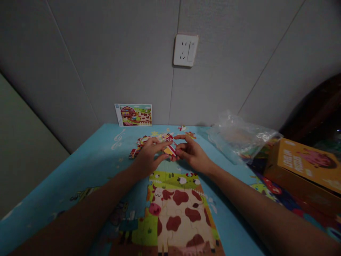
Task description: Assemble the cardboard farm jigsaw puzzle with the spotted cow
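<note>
Both hands meet over a jigsaw puzzle piece (169,150) with red, white and yellow printing. My left hand (147,159) has thumb and fingers closed on its left side. On its right side, my right hand (195,156) pinches it with thumb and bent fingers, the index finger arched above. Beneath and behind the left hand lie several loose puzzle pieces (141,141), partly hidden by the fingers. Nearer to me, a joined puzzle section (183,209) shows a brown-spotted cow, sheep and grass. Its lower left part is dim behind my left forearm.
A picture card (136,115) of a farm leans against the wall at the back. More loose pieces (190,135) lie near the far edge. A clear plastic bag (239,133) and an orange puzzle box (306,167) are at the right. The blue patterned surface (87,156) meets the grey wall.
</note>
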The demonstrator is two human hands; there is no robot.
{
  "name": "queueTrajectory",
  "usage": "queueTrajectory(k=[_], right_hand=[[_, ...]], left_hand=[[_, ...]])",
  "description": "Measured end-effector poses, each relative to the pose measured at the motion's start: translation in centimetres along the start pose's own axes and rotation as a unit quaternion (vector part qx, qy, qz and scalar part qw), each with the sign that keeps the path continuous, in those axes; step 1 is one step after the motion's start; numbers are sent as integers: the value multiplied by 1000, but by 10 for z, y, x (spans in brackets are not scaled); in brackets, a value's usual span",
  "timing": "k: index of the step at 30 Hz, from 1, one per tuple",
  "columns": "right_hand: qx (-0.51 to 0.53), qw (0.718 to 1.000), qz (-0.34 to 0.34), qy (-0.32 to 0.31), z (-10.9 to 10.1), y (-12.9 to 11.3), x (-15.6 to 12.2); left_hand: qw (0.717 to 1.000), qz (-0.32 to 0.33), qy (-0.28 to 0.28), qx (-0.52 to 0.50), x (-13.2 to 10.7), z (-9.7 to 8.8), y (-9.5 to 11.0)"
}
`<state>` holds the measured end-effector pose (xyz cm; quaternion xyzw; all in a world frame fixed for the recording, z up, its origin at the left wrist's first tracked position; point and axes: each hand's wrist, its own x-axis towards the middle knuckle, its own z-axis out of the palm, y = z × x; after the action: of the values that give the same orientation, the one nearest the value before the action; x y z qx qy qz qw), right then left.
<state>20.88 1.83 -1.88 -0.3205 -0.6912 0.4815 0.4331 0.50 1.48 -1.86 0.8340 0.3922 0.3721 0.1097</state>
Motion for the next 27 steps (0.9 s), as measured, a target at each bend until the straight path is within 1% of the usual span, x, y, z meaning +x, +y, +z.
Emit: queueTrajectory(k=[2,6,8,10,11,12,13,14,15,16,17,18,19,20,22,23,25,27], right_hand=[[6,1000,5,0,1,-1,0],[18,999,-8,35,0,-1,2],[15,999,-4,42,0,1,2],[-23,999,7,45,-4,3,2],[-67,996,12,59,-7,5,3],[-131,988,14,85,-12,7,4],[-210,970,17,120,-19,9,5],[-299,939,20,165,-27,11,6],[-383,901,27,203,-36,13,7],[-453,862,51,220,-44,15,8],[-500,831,85,227,-52,17,10],[-530,812,121,215,-59,20,11],[-551,800,147,186,-64,22,12],[-566,794,157,158,-67,24,13],[-580,793,147,114,-69,27,15],[-581,796,134,106,-68,28,16],[-575,803,115,110,-65,27,17],[-556,818,99,107,-61,24,16]], left_hand=[[1000,1,9,-3,0,0,0],[999,23,29,-5,1,0,-1],[999,21,39,-7,1,1,-2],[999,-8,51,-13,2,2,-2],[998,-31,58,-14,3,1,-2],[996,-56,67,-13,3,1,-2],[994,-79,77,-8,4,0,-2],[991,-102,90,-1,4,-1,-3],[987,-125,104,5,5,-2,-4],[982,-149,118,8,5,-3,-6],[976,-172,133,6,5,-4,-9],[970,-195,144,1,5,-4,-12],[964,-217,155,-6,5,-4,-15],[959,-233,163,-12,5,-4,-18],[952,-253,172,-16,5,-3,-22],[951,-255,174,-14,6,-3,-24],[954,-248,169,-8,6,-2,-24],[956,-243,164,1,6,-2,-24]])
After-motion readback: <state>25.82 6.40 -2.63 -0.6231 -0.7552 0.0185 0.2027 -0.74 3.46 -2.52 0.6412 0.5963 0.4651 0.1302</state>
